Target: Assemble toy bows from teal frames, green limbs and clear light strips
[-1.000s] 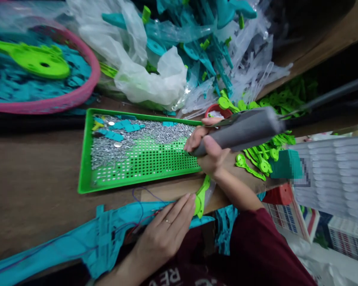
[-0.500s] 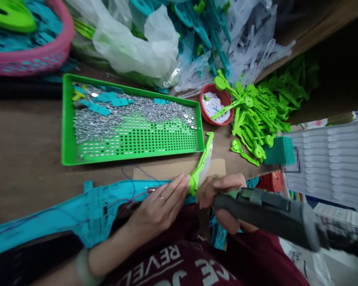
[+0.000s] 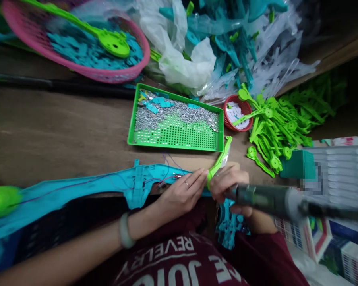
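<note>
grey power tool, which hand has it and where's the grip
The right hand grips the grey power tool around its front end. The left hand holds nothing; it presses flat on the long teal plastic piece.

Counted on the counter (image 3: 47,135): one green perforated tray (image 3: 131,119), one pink basket (image 3: 107,75), one small red basket (image 3: 226,119), one grey power tool (image 3: 265,198). One long teal part (image 3: 77,190) lies at the near edge. Metal screws (image 3: 155,119) in the tray and loose green parts (image 3: 274,127) are too many to count.
</note>
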`<action>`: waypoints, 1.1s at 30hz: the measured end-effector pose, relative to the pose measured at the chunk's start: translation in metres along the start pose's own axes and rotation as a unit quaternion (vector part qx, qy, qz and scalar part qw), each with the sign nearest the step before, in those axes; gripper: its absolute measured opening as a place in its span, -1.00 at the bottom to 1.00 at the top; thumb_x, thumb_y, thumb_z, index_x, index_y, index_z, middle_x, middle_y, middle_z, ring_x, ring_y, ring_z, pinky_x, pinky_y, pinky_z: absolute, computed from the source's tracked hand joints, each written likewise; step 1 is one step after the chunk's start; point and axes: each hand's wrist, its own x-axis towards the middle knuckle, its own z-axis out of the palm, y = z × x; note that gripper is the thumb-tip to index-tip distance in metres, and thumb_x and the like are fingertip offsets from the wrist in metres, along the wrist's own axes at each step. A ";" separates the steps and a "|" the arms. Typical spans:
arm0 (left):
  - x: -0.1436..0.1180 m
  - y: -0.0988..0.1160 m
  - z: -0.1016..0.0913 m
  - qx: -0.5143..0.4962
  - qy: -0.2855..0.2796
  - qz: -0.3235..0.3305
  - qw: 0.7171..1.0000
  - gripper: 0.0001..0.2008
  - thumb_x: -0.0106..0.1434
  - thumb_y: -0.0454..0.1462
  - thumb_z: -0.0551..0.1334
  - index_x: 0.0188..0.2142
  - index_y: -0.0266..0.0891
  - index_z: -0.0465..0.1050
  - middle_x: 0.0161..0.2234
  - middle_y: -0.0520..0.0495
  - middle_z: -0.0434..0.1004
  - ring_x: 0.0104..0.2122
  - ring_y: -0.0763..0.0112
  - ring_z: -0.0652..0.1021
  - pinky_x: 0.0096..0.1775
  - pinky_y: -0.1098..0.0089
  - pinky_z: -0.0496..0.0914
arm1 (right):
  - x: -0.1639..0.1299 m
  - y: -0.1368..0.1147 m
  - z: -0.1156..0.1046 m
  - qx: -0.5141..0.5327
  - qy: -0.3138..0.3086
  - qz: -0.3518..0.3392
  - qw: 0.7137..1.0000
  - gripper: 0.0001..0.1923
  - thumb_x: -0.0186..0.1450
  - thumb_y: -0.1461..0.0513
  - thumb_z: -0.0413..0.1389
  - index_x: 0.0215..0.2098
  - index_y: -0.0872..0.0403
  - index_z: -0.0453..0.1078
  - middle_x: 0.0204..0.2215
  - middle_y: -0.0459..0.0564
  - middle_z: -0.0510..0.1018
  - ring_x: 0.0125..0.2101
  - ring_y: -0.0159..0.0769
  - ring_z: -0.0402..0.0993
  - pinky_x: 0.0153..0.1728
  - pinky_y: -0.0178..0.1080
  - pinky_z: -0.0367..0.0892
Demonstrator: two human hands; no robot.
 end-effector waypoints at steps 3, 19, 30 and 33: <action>0.004 -0.012 -0.029 -0.028 -0.030 -0.013 0.999 -0.64 0.46 -0.32 0.08 0.13 -0.47 0.44 0.16 -0.34 0.52 0.18 0.15 0.49 0.16 0.18 0.41 | 0.026 -0.011 -0.017 0.153 -0.029 -0.127 0.980 -0.68 0.31 -0.05 0.16 -0.08 -0.07 0.41 -0.71 -0.30 0.41 -0.76 -0.45 0.35 -0.67 -0.39 0.33; -0.012 -0.102 -0.099 0.072 -0.078 0.038 0.994 -0.67 0.46 -0.42 -0.06 -0.05 -0.36 0.48 -0.03 -0.24 0.57 -0.08 0.16 0.59 -0.10 0.18 0.55 | -0.024 -0.006 0.122 -0.643 -0.028 -0.171 0.746 -0.79 0.43 0.35 -0.02 -0.09 0.20 0.44 -0.34 0.12 0.55 -0.32 -0.17 0.46 -0.43 -0.17 0.35; -0.043 -0.087 -0.079 -0.099 0.035 -0.132 0.986 -0.64 0.39 -0.41 0.04 0.15 -0.24 0.33 0.17 -0.26 0.42 0.16 0.17 0.48 0.14 0.15 0.45 | 0.016 -0.028 0.079 -0.458 -0.171 -0.310 0.815 -0.86 0.43 0.36 0.00 -0.18 0.10 0.40 -0.23 0.05 0.56 -0.33 -0.35 0.45 -0.39 -0.30 0.37; -0.034 -0.089 -0.081 -0.197 -0.019 -0.155 0.968 -0.62 0.33 -0.39 0.07 0.13 -0.24 0.30 0.11 -0.24 0.46 0.14 0.16 0.49 0.14 0.11 0.44 | 0.053 -0.039 0.067 -0.304 -0.284 -0.185 0.890 -0.89 0.39 0.38 0.04 -0.26 0.12 0.39 -0.21 0.03 0.52 -0.19 -0.36 0.48 -0.18 -0.31 0.44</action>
